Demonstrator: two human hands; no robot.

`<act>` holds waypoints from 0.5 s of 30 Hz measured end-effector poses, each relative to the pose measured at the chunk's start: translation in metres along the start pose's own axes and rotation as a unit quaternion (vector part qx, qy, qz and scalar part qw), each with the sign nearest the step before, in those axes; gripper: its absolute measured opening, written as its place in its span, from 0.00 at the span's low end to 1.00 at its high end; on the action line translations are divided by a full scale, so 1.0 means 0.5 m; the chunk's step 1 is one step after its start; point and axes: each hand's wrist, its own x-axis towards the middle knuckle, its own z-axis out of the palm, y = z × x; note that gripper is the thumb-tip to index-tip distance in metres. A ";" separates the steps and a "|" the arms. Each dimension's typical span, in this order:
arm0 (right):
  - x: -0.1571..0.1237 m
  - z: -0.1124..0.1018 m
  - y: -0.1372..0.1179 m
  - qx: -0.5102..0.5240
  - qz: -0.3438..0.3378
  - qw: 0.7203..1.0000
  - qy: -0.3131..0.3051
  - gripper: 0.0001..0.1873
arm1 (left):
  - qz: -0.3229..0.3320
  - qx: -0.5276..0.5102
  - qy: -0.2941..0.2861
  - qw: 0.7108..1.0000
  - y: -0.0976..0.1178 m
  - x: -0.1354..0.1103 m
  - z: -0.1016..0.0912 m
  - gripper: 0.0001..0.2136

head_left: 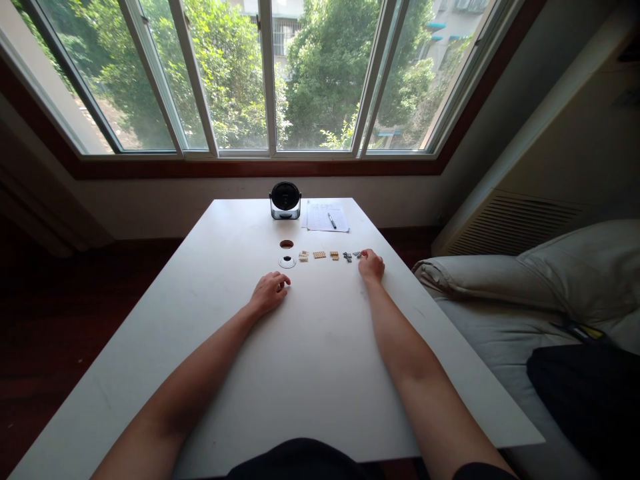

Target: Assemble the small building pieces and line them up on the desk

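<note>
My right hand (371, 265) is at the right end of a row of small pieces that look like toy building bricks. Its fingers are closed at a small light-grey piece (357, 253); the exact grip is too small to make out. Just left of it lie dark-grey pieces (347, 257). Further along the row are tan pieces (335, 255), a tan block of studded pieces (319, 255) and paler tan pieces (303, 256). My left hand (271, 292) rests on the table below the row's left end, fingers loosely bent and apart, with nothing visible in them.
On the white table (310, 373), a round cable hole (287, 245) and its ring cover (287, 263) sit left of the pieces. Behind stand a small black fan (285, 198) and paper sheets (320, 215) with a pen (332, 221). A sofa (480, 313) flanks the right edge.
</note>
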 end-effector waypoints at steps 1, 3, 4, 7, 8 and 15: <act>-0.001 -0.001 -0.001 0.005 0.000 1.000 0.006 0.18 | 0.003 -0.004 0.000 1.000 -0.001 0.000 0.000 0.11; -0.004 -0.002 -0.005 0.016 -0.003 1.000 0.026 0.17 | 0.006 -0.020 0.002 1.000 -0.001 -0.001 0.002 0.11; -0.006 -0.002 -0.008 0.020 -0.008 0.999 0.038 0.17 | 0.008 -0.031 0.004 0.999 -0.001 -0.001 0.003 0.11; -0.017 -0.002 -0.027 0.037 -0.039 0.997 0.061 0.16 | 0.007 -0.075 0.022 0.997 0.001 0.001 0.005 0.11; -0.022 -0.001 -0.037 0.045 -0.056 0.995 0.063 0.16 | 0.006 -0.093 0.032 0.995 0.002 0.002 0.005 0.11; -0.088 0.007 -0.147 0.121 -0.208 0.971 0.011 0.14 | -0.033 -0.200 0.090 0.975 -0.008 0.015 0.007 0.09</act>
